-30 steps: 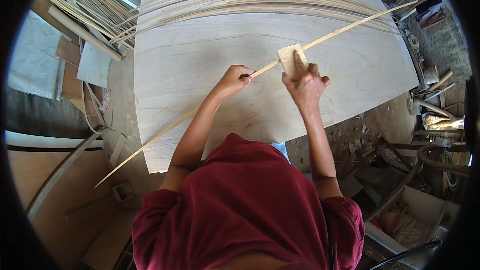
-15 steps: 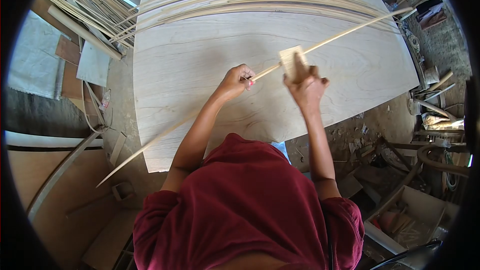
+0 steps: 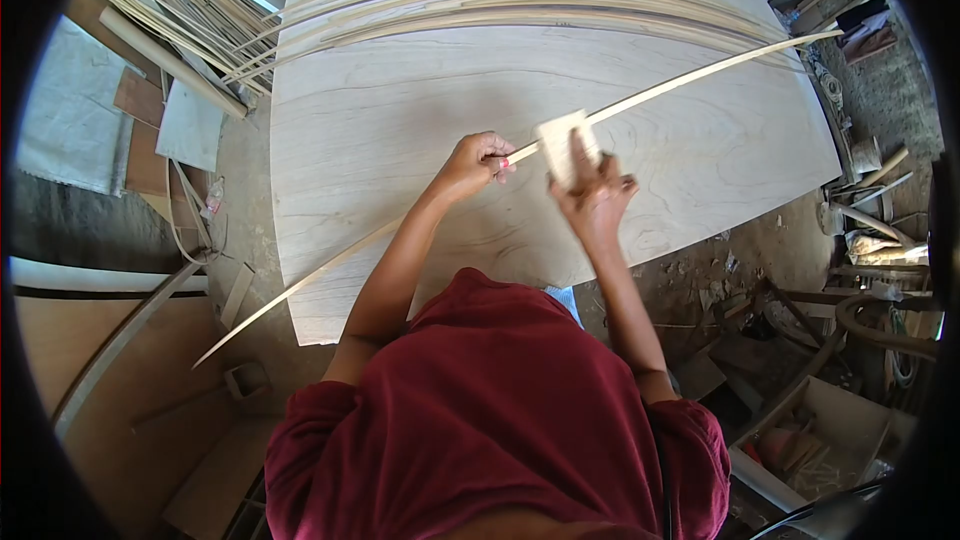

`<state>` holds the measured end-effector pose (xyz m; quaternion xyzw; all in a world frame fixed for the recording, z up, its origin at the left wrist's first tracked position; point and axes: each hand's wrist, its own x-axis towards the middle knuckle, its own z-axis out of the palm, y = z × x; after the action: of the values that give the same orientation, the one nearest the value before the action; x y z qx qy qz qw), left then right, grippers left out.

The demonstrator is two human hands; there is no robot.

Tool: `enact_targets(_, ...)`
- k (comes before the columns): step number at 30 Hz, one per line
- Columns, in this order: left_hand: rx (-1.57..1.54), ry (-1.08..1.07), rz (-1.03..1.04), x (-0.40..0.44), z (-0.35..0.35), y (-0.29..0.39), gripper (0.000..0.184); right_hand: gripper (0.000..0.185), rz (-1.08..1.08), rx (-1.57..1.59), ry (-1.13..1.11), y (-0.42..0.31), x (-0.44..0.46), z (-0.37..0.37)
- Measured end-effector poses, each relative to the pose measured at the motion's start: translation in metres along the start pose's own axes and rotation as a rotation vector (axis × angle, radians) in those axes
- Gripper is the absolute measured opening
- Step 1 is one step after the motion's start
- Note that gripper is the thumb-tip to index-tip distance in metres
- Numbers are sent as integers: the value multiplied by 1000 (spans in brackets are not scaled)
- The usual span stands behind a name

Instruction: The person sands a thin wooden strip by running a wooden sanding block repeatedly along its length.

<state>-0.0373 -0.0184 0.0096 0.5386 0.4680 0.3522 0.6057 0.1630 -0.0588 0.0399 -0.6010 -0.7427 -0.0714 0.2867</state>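
A long thin wooden strip runs slantwise over the pale plywood sheet, its ends reaching past the sheet at lower left and upper right. My left hand is closed around the strip near its middle, with something red at the fingertips. Just to the right, my right hand grips a flat, pale rectangular block, which looks like a sanding block, and presses it onto the strip. The index finger lies along the block's top. The block hides the part of the strip beneath it.
Several thin wooden strips lie along the sheet's far edge. More strips are stacked at upper left beside a tube. At lower right stands a box of scraps; debris litters the floor.
My right hand and the block have slid left along the strip, closer to my left hand. The strip's upper-right end has dipped a little. My left hand keeps nearly the same place.
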Motion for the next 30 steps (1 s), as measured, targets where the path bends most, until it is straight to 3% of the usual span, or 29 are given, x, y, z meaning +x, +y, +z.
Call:
enact_targets(1,-11,-9,8,0,0,-2,18,69,-84,-5,21,-7,-10,5)
enact_targets(5,18,-12,-3,-3,-2,-1,18,68,-84,2,-72,-8,-10,3)
enact_targets(11,39,-16,80,-5,-4,2,18,71,158,-75,45,14,17,-16)
enact_targets(19,6,-6,72,-5,-3,-3,18,71,-105,61,-92,-12,-17,2)
enact_targets(22,26,-34,95,-5,-7,-7,18,73,130,-6,-55,9,4,-12)
enact_targets(27,42,-48,102,-4,-4,-5,17,73,270,17,-41,6,7,-13)
enact_targets(30,-23,-17,23,-4,-4,-5,16,70,10,17,-22,-12,-18,3)
